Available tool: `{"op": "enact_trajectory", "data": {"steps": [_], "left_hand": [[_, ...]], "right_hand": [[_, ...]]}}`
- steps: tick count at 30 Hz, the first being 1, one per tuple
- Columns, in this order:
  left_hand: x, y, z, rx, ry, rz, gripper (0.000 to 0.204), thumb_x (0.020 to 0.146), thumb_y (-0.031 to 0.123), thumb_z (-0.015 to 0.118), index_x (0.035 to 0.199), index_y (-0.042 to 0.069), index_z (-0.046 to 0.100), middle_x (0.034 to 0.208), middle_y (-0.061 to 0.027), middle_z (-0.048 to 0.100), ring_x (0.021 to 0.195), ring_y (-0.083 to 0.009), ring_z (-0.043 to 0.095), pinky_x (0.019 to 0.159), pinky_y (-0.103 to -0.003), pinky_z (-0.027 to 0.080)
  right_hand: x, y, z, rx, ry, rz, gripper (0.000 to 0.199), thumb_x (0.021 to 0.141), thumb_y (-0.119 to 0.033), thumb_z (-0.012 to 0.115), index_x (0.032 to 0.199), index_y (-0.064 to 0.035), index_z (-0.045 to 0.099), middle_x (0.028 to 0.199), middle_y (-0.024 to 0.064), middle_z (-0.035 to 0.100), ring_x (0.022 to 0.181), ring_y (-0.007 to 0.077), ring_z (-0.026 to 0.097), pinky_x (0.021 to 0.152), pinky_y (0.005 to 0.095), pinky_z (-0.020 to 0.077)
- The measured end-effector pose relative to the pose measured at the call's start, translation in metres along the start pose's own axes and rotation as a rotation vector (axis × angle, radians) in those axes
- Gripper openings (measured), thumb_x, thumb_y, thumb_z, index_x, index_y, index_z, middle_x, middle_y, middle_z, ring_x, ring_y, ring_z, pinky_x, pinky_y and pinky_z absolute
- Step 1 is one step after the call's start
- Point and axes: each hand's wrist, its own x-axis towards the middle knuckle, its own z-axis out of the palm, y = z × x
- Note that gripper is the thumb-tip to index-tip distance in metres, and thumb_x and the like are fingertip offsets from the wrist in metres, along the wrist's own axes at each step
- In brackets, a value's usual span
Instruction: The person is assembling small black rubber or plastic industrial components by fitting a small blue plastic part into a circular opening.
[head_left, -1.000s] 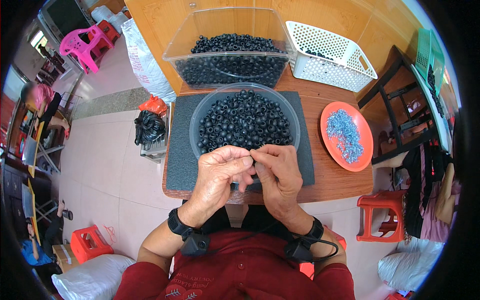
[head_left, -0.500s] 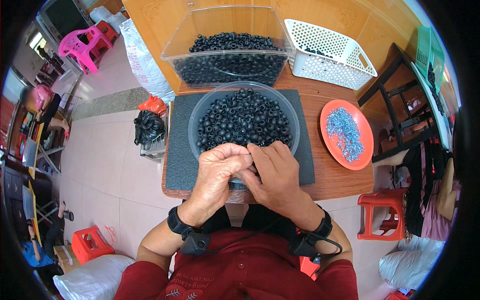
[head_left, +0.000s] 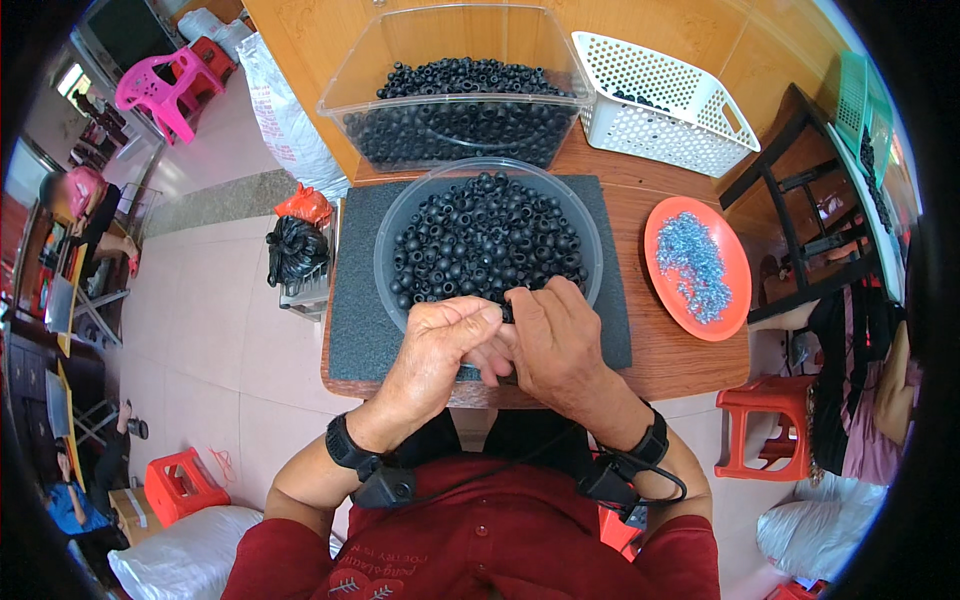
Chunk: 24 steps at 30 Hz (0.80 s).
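Observation:
Over the near rim of a round clear tub [head_left: 388,258], my two hands meet with their fingertips together. My left hand [head_left: 437,345] is closed in a pinch, thumb pressed on the forefinger. Closed from the other side, my right hand [head_left: 560,338] has its fingers bent inward. Between the fingertips a small hollow black ball [head_left: 507,314] shows, mostly covered by the fingers. Many more hollow black balls [head_left: 485,235], each with a round opening, fill the tub. The tub stands on a dark grey mat [head_left: 352,290].
Behind the tub stands a clear bin [head_left: 455,95] of black balls, beside a white perforated basket [head_left: 665,125]. An orange plate [head_left: 740,255] with small bluish clear pieces [head_left: 692,265] sits on the wooden table [head_left: 640,370] at right. Red stools [head_left: 765,425] and sacks are around; other people sit at both sides.
The fingertips have parted slightly, so the black ball between them now shows more. My left hand's lower fingers have come into sight below. The whole view has shifted a little.

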Motion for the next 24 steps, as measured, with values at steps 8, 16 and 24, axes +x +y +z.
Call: {"op": "enact_trajectory", "data": {"steps": [8,16,24], "left_hand": [[-0.001,-0.008,-0.001,0.033,0.053,0.028,0.032,0.090,0.025,0.057,0.088,-0.006,0.063,0.073,-0.0118,0.064,0.055,-0.0152,0.060,0.045,-0.025,0.048],[-0.001,0.014,-0.017,0.331,0.145,0.186,0.026,0.093,0.018,0.053,0.103,-0.005,0.061,0.084,-0.0102,0.066,0.067,-0.0126,0.061,0.058,-0.024,0.049],[-0.006,0.041,-0.081,0.924,0.400,0.529,0.013,0.077,0.004,0.067,0.089,0.001,0.065,0.079,-0.0054,0.064,0.069,-0.0143,0.059,0.063,-0.025,0.046]], "right_hand": [[0.000,-0.003,0.003,-0.042,-0.042,-0.083,0.023,0.059,-0.018,0.059,0.069,-0.0039,0.045,0.065,0.0103,0.038,0.059,0.0252,0.040,0.052,0.0367,0.0324],[0.009,0.018,-0.010,-0.067,-0.040,-0.119,0.013,0.069,-0.011,0.063,0.074,-0.0036,0.053,0.071,0.0097,0.047,0.061,0.0250,0.045,0.053,0.0360,0.0359],[0.069,0.127,-0.070,-0.195,0.189,0.361,0.022,0.088,-0.021,0.059,0.089,0.0012,0.063,0.074,0.0167,0.062,0.067,0.0306,0.060,0.062,0.0381,0.0463]]}}
